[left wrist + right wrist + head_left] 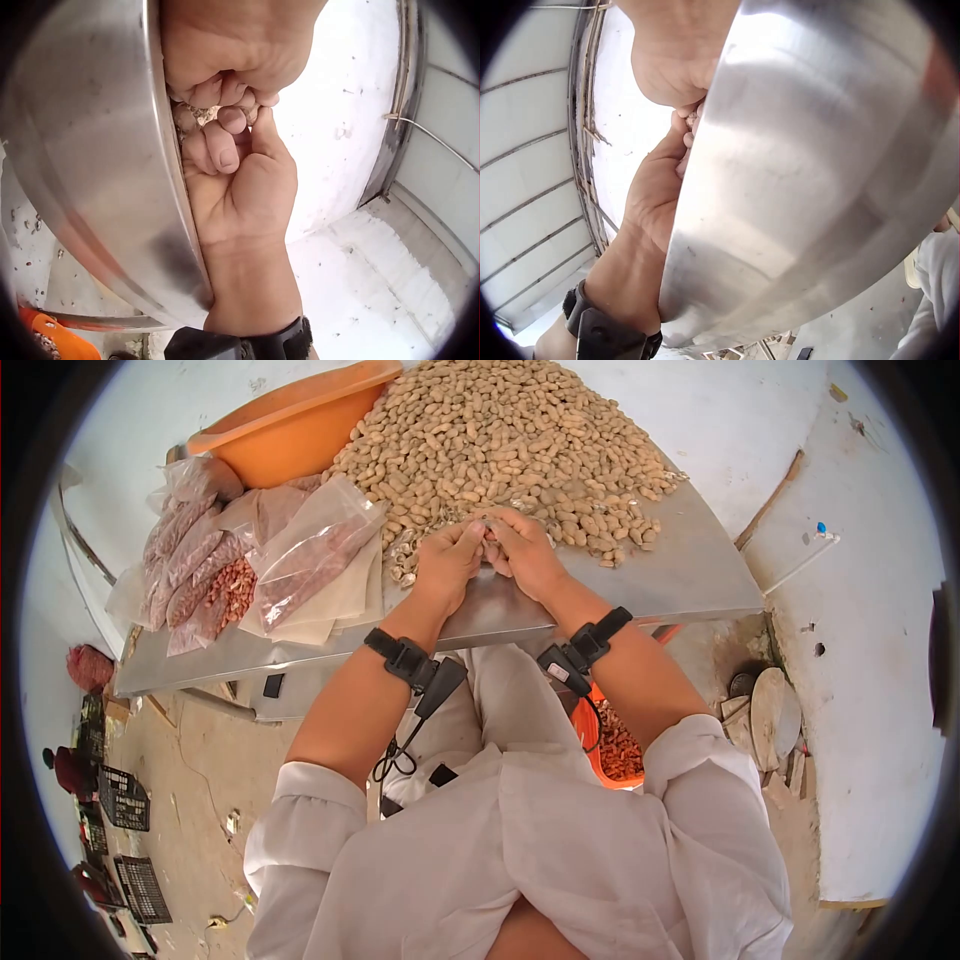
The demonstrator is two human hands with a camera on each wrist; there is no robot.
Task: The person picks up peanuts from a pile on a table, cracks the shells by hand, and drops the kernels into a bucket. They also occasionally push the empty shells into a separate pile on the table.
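Note:
Both hands meet over the near edge of the metal table, in front of the peanut heap [510,435]. Thumb and curled fingers of my left hand [447,565] pinch a peanut [253,115], which shows as a small tan shape in the left wrist view. From the other side my right hand [530,555] grips the same peanut, its fingertips close against the left ones. In the right wrist view the table edge covers most of the fingers, and only a bit of the peanut [692,120] peeks out. Broken shells [404,555] lie beside the left hand.
Plastic bags of shelled red peanuts [205,565] and flat clear bags [325,555] lie on the table's left. Behind them stands an orange basin [300,425]. The metal table's front edge [350,660] runs under the forearms. An orange container [605,760] of reddish bits stands below.

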